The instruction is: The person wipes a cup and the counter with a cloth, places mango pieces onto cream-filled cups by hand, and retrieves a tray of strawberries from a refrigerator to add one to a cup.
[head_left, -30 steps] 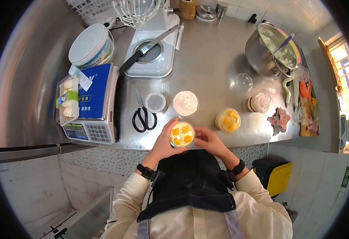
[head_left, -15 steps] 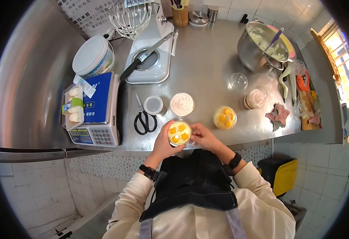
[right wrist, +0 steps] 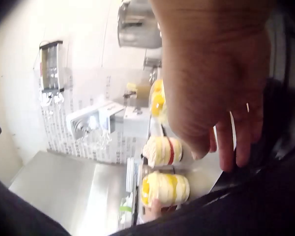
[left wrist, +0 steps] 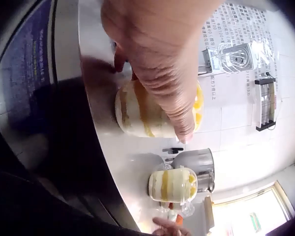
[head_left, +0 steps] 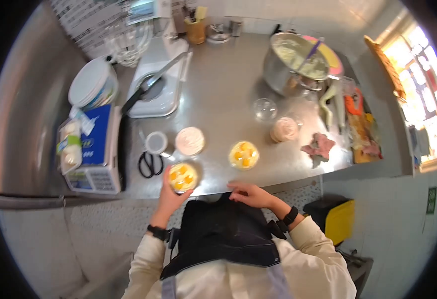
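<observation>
- Stainless steel forms the desk [head_left: 228, 99], on which a mixing bowl [head_left: 293, 62], a scale [head_left: 96, 149] and scissors [head_left: 148, 162] are seen.
- A layered dessert cup [head_left: 181, 177] topped with yellow fruit is grasped by the left grip [head_left: 171, 194] at the desk's near edge.
- The right grip [head_left: 251, 194] is released, fingers relaxed, just off the near edge.
- A second fruit-topped cup [head_left: 243, 154] is set nearby.

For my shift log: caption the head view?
Left hand holds a mango cup at the counter edge; right hand rests beside.
</observation>
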Demonstrator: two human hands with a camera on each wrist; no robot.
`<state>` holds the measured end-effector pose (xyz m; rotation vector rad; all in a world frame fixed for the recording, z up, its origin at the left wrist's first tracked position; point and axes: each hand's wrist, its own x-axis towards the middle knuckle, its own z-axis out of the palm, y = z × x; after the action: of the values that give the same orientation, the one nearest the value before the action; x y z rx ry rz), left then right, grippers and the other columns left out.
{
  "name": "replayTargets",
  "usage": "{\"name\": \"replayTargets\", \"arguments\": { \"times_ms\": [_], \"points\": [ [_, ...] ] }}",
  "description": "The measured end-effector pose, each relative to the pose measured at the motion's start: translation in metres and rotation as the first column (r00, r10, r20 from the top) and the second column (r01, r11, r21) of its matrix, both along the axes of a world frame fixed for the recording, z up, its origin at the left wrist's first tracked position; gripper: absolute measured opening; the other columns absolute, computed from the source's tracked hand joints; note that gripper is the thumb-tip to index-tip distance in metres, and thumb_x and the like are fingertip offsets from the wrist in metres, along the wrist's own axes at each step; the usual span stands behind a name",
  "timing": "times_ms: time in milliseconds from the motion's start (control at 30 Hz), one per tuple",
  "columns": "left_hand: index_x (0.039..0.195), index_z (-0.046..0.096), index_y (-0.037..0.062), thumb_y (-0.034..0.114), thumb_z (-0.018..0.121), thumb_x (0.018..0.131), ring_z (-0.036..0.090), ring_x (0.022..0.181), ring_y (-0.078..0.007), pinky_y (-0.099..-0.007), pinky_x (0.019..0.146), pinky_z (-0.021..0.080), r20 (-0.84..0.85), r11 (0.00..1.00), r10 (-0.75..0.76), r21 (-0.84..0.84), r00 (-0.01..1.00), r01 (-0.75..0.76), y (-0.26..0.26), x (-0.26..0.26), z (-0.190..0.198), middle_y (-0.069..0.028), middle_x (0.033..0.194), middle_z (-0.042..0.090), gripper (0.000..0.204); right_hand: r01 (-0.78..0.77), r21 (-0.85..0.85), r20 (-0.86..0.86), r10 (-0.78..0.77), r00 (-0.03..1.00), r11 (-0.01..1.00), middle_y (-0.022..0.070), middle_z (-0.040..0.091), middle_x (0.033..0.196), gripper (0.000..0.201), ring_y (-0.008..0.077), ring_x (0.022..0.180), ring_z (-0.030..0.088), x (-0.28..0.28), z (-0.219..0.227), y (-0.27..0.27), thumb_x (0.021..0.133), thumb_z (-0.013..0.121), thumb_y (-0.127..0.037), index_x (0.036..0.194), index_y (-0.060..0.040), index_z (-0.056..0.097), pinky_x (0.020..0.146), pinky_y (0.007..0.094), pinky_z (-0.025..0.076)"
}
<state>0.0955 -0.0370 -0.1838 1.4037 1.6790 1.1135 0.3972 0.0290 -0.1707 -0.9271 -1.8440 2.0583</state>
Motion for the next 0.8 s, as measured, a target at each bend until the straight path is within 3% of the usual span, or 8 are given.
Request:
{"name": "replayTargets", "arguments": {
  "times_ms": [33,67,133,267,333,433,500,800],
  "points": [
    [0.139,0.02,0.0017,0.014,0.081,0.064,0.05,0.116,-0.0266,-0.0352,0.096,0.041,0.096,0.996,0.003,-0.089,0.995,0.006,0.0,0.007,0.011,-0.0187,0.125,0.048,0.097,-0.034,0.235,-0.017,0.039,0.999,0.971,0.0096,0.063,0.093,0.042,0.0119,0.078,0.059,-0.022,0.0,0.006,0.093,0.05,-0.018,0.132,-0.0048,0.041,0.069,0.025,0.049],
    [0.139,0.02,0.0017,0.016,0.081,0.064,0.05,0.116,-0.027,-0.0351,0.096,0.041,0.036,0.999,-0.017,-0.034,0.999,0.018,-0.001,0.01,0.006,-0.0187,0.124,0.049,0.098,-0.067,0.225,-0.051,0.08,0.996,0.972,0.0096,0.063,0.093,0.042,0.0119,0.078,0.059,-0.045,0.003,0.011,0.093,0.05,-0.018,0.132,-0.0048,0.041,0.069,0.025,0.049],
    [0.138,0.021,0.0011,0.021,0.081,0.062,0.051,0.115,-0.0272,-0.0349,0.096,0.041,0.065,0.994,-0.005,-0.11,0.998,0.012,0.0,0.017,0.012,-0.0196,0.124,0.049,0.099,0.093,-0.153,-0.066,-0.104,0.992,0.984,0.0073,0.06,0.092,0.045,0.0104,0.071,0.055,-0.083,0.013,0.017,0.095,0.046,-0.018,0.137,-0.0093,0.032,0.063,0.0244,0.046],
    [0.14,0.018,0.0046,0.013,0.079,0.064,0.045,0.121,-0.0255,-0.0359,0.1,0.037,0.078,0.991,-0.035,-0.124,0.996,0.044,0.004,0.019,0.018,-0.0173,0.13,0.043,0.098,0.106,-0.065,-0.066,-0.11,0.992,0.992,0.0041,0.055,0.088,0.045,0.0087,0.069,0.05,-0.108,0.003,0.027,0.097,0.041,-0.017,0.139,-0.0118,0.029,0.058,0.0233,0.043],
    [0.139,0.019,0.0046,0.013,0.08,0.063,0.045,0.12,-0.0259,-0.0361,0.1,0.037,0.059,0.994,-0.043,-0.096,0.997,0.049,0.004,0.017,0.015,-0.0176,0.13,0.043,0.097,0.068,-0.358,-0.14,-0.126,0.982,0.931,0.0004,0.048,0.086,0.043,0.0057,0.07,0.044,-0.105,0.006,0.028,0.098,0.04,-0.02,0.14,-0.0154,0.03,0.06,0.0195,0.04],
    [0.138,0.023,0.004,0.017,0.082,0.06,0.046,0.119,-0.029,-0.0382,0.1,0.037,-0.101,0.994,-0.029,-0.11,0.994,0.018,0.004,0.015,0.021,-0.0188,0.129,0.043,0.098,0.12,-0.429,-0.153,-0.203,0.967,0.896,0.0001,0.048,0.085,0.042,0.0045,0.069,0.043,-0.109,-0.004,0.025,0.098,0.04,-0.018,0.139,-0.0187,0.031,0.057,0.0174,0.038],
    [0.135,0.027,-0.0002,0.036,0.079,0.06,0.049,0.115,-0.0337,-0.0483,0.107,0.022,-0.192,0.996,-0.055,-0.083,0.98,0.04,0.006,0.015,0.03,-0.0201,0.12,0.053,0.098,0.135,-0.411,-0.127,-0.203,0.971,0.902,-0.0007,0.048,0.084,0.042,0.0042,0.068,0.043,-0.112,-0.004,0.026,0.098,0.039,-0.017,0.139,-0.0191,0.031,0.057,0.0171,0.037],
    [0.137,0.024,0.0006,0.037,0.079,0.061,0.047,0.118,-0.0318,-0.0574,0.106,0.016,-0.223,0.995,-0.066,-0.082,0.973,0.049,0.006,0.014,0.025,-0.0172,0.124,0.051,0.1,0.178,-0.341,-0.035,-0.202,0.979,0.923,-0.0005,0.053,0.086,0.042,0.006,0.07,0.05,-0.106,0.006,0.026,0.097,0.039,-0.017,0.138,-0.0156,0.032,0.058,0.0196,0.039]
  ]
}}
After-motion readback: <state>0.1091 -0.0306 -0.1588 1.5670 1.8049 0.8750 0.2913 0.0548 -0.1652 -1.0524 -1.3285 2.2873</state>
